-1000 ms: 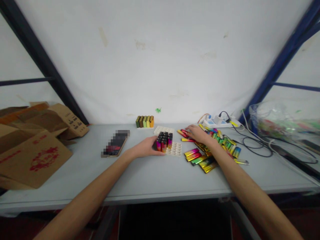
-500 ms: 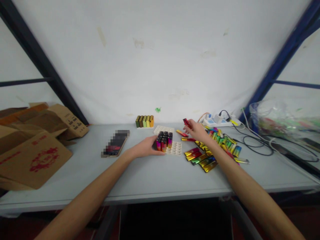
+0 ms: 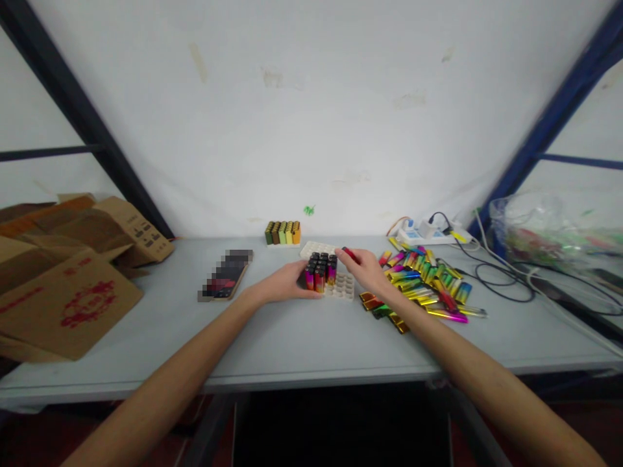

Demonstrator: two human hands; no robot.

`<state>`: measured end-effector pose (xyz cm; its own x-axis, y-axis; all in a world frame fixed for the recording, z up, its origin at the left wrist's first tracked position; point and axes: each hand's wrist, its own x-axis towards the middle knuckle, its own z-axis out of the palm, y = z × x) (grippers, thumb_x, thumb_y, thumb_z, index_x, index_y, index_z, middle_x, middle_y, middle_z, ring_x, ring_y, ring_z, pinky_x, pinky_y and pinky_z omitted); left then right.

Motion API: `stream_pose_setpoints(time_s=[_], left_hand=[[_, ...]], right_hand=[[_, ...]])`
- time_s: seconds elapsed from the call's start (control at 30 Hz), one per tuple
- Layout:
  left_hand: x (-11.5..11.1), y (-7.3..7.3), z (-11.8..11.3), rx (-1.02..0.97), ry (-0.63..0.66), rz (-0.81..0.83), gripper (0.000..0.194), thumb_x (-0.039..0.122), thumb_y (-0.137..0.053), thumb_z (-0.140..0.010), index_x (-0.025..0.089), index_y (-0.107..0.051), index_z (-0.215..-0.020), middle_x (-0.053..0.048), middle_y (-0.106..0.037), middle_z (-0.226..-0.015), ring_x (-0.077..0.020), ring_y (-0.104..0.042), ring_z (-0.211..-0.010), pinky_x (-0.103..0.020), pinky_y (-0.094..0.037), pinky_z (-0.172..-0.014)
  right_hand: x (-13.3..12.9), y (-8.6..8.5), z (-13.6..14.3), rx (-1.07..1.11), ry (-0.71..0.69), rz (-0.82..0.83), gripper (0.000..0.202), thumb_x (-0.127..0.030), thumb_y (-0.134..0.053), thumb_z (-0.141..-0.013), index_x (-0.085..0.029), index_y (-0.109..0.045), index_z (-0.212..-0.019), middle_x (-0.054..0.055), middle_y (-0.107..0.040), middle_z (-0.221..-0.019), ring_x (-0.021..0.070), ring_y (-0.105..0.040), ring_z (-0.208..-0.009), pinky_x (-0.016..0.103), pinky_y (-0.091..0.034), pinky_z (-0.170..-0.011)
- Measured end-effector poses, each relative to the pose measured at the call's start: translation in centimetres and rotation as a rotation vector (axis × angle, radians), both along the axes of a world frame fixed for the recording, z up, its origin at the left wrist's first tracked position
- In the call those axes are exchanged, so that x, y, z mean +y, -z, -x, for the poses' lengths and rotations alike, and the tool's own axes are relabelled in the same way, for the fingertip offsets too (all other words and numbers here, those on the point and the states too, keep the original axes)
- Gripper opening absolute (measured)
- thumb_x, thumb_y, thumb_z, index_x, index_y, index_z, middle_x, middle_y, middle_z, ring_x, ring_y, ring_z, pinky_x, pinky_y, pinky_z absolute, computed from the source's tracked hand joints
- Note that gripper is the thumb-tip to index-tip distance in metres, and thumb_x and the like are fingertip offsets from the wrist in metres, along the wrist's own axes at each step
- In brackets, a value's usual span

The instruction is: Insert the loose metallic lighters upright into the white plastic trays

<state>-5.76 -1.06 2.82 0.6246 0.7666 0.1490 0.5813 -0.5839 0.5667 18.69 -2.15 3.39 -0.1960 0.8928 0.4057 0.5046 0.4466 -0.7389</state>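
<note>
At the middle of the table, a white tray (image 3: pixel 346 287) with rows of round holes holds several upright lighters (image 3: pixel 320 272), shiny purple, red and orange with black tops. My left hand (image 3: pixel 287 283) is wrapped round the left side of this tray and its lighters, thumb along the front. Just right of the upright group, my right hand (image 3: pixel 363 267) pinches a red lighter (image 3: pixel 348 253) above the tray's free holes. A heap of loose metallic lighters (image 3: pixel 423 279) in many colours lies to the right, partly behind my right forearm.
Behind sits another white holed tray (image 3: pixel 316 249). A block of green-to-orange lighters (image 3: pixel 283 233) stands near the wall. A phone (image 3: pixel 226 275) and a cardboard box (image 3: pixel 73 305) are on the left; a power strip (image 3: pixel 428 232) and cables (image 3: pixel 501 288) on the right.
My right hand has moved left with the red lighter, from beside the heap to over the tray. My left hand stays at the tray.
</note>
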Motion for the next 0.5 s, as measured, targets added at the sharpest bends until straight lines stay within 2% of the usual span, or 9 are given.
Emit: stream_pose_setpoints(time_s=[0.13, 0.27, 0.37, 0.5], left_hand=[[-0.01, -0.07, -0.04, 0.025, -0.021, 0.006, 0.076, 0.060, -0.081, -0.073, 0.018, -0.060, -0.133, -0.011, -0.069, -0.134, -0.0349, -0.066, -0.118, -0.043, -0.050, -0.105], [0.03, -0.01, 0.01, 0.020, -0.007, 0.002, 0.077, 0.062, -0.080, -0.073, 0.018, -0.059, -0.133, -0.011, -0.068, -0.135, -0.0344, -0.065, -0.119, -0.043, -0.050, -0.106], [0.07, 0.06, 0.07, 0.010, -0.006, 0.006, 0.076, 0.061, -0.080, -0.073, 0.019, -0.060, -0.134, -0.010, -0.068, -0.134, -0.0342, -0.065, -0.119, -0.043, -0.050, -0.106], [0.08, 0.10, 0.07, 0.010, -0.016, 0.006, 0.075, 0.061, -0.080, -0.073, 0.020, -0.060, -0.133, -0.009, -0.069, -0.133, -0.0340, -0.065, -0.119, -0.043, -0.050, -0.105]], right_hand=[[-0.34, 0.35, 0.64, -0.071, 0.087, -0.040, 0.049, -0.055, -0.050, -0.088, -0.022, -0.036, -0.055, -0.004, -0.032, -0.052, 0.0111, -0.033, -0.054, 0.028, -0.021, -0.053], [-0.44, 0.31, 0.85, -0.074, 0.089, -0.063, 0.038, -0.044, -0.047, -0.084, -0.022, -0.036, -0.055, -0.003, -0.037, -0.053, 0.0119, -0.035, -0.055, 0.027, -0.022, -0.054], [-0.40, 0.15, 0.70, -0.056, 0.060, -0.051, 0.038, -0.045, -0.046, -0.087, -0.022, -0.038, -0.058, -0.003, -0.037, -0.054, 0.0124, -0.036, -0.056, 0.027, -0.023, -0.054], [-0.32, 0.07, 0.45, -0.036, 0.049, -0.070, 0.046, -0.056, -0.047, -0.094, -0.022, -0.043, -0.064, -0.004, -0.039, -0.058, 0.0126, -0.038, -0.059, 0.027, -0.025, -0.056]])
